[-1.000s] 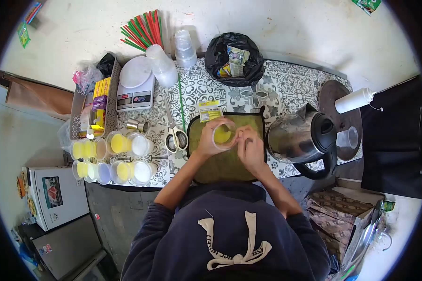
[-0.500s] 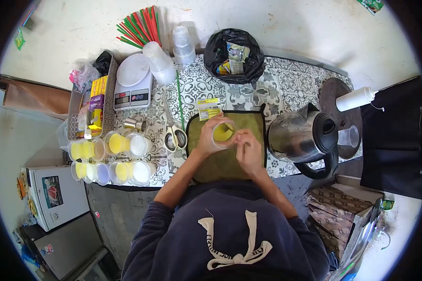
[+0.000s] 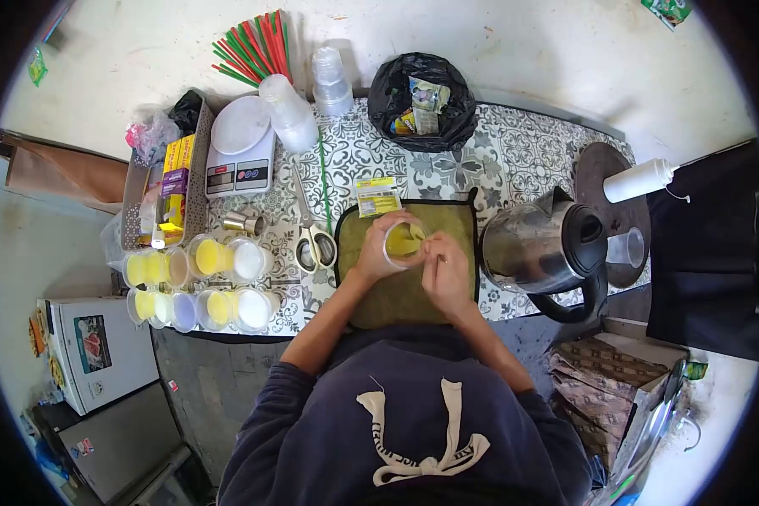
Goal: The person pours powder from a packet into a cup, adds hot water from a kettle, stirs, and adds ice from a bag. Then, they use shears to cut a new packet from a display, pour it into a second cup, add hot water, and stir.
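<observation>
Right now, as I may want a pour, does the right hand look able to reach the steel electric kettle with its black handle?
Probably yes: only green cloth lies between the right hand and the kettle, though that hand is busy at the clear plastic cup of yellow liquid.

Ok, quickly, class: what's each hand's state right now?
Left hand: closed around a clear cup.
Right hand: pinched closed by the cup; anything held can't be told.

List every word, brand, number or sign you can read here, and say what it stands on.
No text reads clearly enough to quote.
Hoodie: lettering partly hidden by the drawstring bow, unreadable.
Yellow packet: too small.
Yellow box: blurred.
Kitchen scale: display and button marks too small.
Wrappers in the black bag: blurred.
Poster on the white cabinet: too small.
</observation>
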The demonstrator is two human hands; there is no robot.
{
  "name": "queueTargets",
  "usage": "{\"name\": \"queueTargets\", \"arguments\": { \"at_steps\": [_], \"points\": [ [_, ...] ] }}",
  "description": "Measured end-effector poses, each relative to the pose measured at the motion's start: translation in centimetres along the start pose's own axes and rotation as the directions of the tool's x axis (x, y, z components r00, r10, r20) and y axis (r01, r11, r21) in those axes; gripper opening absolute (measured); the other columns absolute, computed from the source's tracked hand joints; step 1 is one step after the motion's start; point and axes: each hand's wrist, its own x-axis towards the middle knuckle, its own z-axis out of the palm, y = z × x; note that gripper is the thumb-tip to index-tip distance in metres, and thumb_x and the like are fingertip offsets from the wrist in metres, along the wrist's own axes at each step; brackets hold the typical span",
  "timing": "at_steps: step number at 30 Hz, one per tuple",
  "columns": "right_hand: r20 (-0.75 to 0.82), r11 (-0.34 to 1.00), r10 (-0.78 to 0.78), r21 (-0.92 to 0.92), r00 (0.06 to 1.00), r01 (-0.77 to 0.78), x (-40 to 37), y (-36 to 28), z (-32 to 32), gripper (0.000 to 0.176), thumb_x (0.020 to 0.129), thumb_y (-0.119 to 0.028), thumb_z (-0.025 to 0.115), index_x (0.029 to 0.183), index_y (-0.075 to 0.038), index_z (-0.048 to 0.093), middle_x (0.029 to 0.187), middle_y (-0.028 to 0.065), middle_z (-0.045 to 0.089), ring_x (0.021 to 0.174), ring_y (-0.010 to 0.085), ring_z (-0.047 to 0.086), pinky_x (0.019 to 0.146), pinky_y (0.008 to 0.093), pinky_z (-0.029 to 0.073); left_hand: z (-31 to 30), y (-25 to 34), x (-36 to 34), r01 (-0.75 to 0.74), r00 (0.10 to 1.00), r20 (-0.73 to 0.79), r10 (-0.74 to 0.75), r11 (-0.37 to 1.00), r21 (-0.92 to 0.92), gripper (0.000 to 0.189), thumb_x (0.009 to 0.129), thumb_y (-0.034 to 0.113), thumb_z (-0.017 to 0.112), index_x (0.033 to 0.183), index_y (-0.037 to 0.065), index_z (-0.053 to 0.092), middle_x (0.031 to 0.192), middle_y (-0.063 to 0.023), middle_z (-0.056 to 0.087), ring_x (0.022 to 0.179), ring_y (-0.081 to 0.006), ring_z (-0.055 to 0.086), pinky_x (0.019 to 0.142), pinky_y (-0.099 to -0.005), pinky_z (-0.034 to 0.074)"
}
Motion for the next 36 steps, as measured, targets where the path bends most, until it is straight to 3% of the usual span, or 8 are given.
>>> {"name": "queueTargets", "arguments": {
  "at_steps": [7,10,12,19,24,28,33,36],
  "points": [
    [0.013,0.882,0.374,0.304,0.927,-0.360,-1.9,-0.2,1.2,0.016,0.076,0.009,0.051,0.086,-0.003,0.045,0.082,0.0163,0.056,0.070,0.0305,0.055,0.061,0.0370,0.045,0.2,-1.2,-1.7,0.118,0.993,0.022,-0.118,0.993,0.003,0.068,0.058,0.021,0.084,0.107,0.003,0.040,0.099,-0.0108,0.057,0.091,-0.0210,0.057,0.090,-0.0389,0.041],
    [-0.001,0.956,0.166,0.247,0.986,-0.160,-0.3,-0.7,0.5,0.016,0.076,0.008,0.052,0.088,-0.002,0.047,0.082,0.0147,0.055,0.069,0.0290,0.055,0.060,0.0360,0.045,0.1,-1.1,-1.6,0.061,0.997,-0.035,-0.064,0.994,-0.095,0.073,0.058,0.021,0.085,0.110,0.003,0.037,0.101,-0.0114,0.056,0.092,-0.0201,0.056,0.090,-0.0381,0.041],
    [0.077,0.990,0.106,0.085,0.991,-0.112,0.7,-1.2,-0.7,0.010,0.083,0.004,0.052,0.083,-0.003,0.045,0.084,0.0153,0.053,0.072,0.0276,0.058,0.062,0.0331,0.047,-0.1,-0.6,-1.5,0.202,0.979,0.017,-0.201,0.974,-0.099,0.076,0.058,0.021,0.085,0.112,0.004,0.034,0.104,-0.0127,0.055,0.096,-0.0206,0.054,0.090,-0.0387,0.041],
    [0.136,0.982,0.174,0.052,0.975,-0.183,-0.5,-1.2,-0.9,0.012,0.079,0.006,0.054,0.084,-0.004,0.049,0.085,0.0154,0.057,0.075,0.0297,0.061,0.061,0.0336,0.048,-0.1,-0.1,-0.7,0.031,0.999,-0.042,-0.029,0.999,0.034,0.067,0.057,0.022,0.084,0.106,0.004,0.042,0.100,-0.0138,0.060,0.092,-0.0286,0.060,0.085,-0.0394,0.046],
    [0.038,0.985,0.091,0.145,0.995,-0.095,-0.7,-0.3,0.1,0.016,0.076,0.004,0.058,0.090,-0.005,0.057,0.081,0.0114,0.054,0.068,0.0272,0.058,0.058,0.0343,0.048,-0.2,-0.2,-1.0,0.094,0.994,-0.054,-0.094,0.996,-0.003,0.069,0.057,0.025,0.085,0.107,0.004,0.043,0.100,-0.0138,0.060,0.093,-0.0281,0.060,0.085,-0.0390,0.046],
    [0.081,0.974,0.149,0.157,0.986,-0.160,-0.8,-0.1,-0.6,0.021,0.074,0.006,0.059,0.092,-0.005,0.058,0.084,0.0114,0.056,0.072,0.0263,0.060,0.062,0.0337,0.049,-0.2,0.5,-0.7,0.085,0.995,-0.059,-0.080,0.993,0.082,0.069,0.056,0.025,0.085,0.107,0.003,0.044,0.099,-0.0139,0.060,0.092,-0.0265,0.061,0.082,-0.0371,0.048],
    [0.094,0.992,-0.044,0.126,0.995,0.032,-1.0,0.1,-0.6,0.026,0.069,0.006,0.062,0.092,-0.006,0.059,0.091,0.0108,0.060,0.081,0.0260,0.062,0.068,0.0333,0.051,-0.2,0.3,-0.8,0.203,0.972,-0.121,-0.200,0.979,0.011,0.066,0.057,0.024,0.084,0.106,0.003,0.046,0.095,-0.0121,0.062,0.084,-0.0238,0.063,0.075,-0.0333,0.050],
    [0.137,0.996,0.011,0.091,0.991,-0.024,-0.5,0.3,-1.0,0.025,0.068,0.006,0.062,0.090,-0.006,0.060,0.092,0.0102,0.060,0.081,0.0257,0.062,0.069,0.0339,0.051,-0.4,0.8,-0.5,0.267,0.956,-0.114,-0.271,0.963,-0.050,0.063,0.059,0.023,0.083,0.106,0.002,0.048,0.094,-0.0124,0.062,0.085,-0.0232,0.063,0.075,-0.0331,0.049]
  ]
}}
